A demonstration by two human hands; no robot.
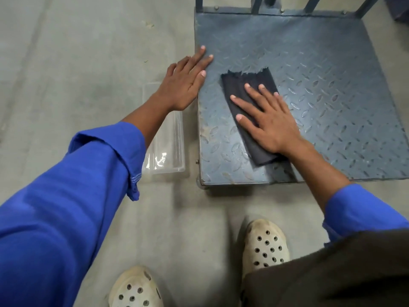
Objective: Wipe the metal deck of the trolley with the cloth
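On the trolley's metal deck (pixel 321 69), near its left front corner, the right hand (pixel 269 120) is pressing the dark cloth (pixel 241 85) flat, fingers spread; the left hand (pixel 186 82) is bracing the edge, fingers straight; wiping is underway; next it probably needs strokes toward the unwiped far side.

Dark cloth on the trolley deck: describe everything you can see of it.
The dark navy rectangular fabric cloth lies flat on the blue-grey tread-plate metal deck, in its near left part, angled diagonally. Its far edge is frayed and jagged. The right hand presses on its middle with straight, spread fingers, hiding part of it.
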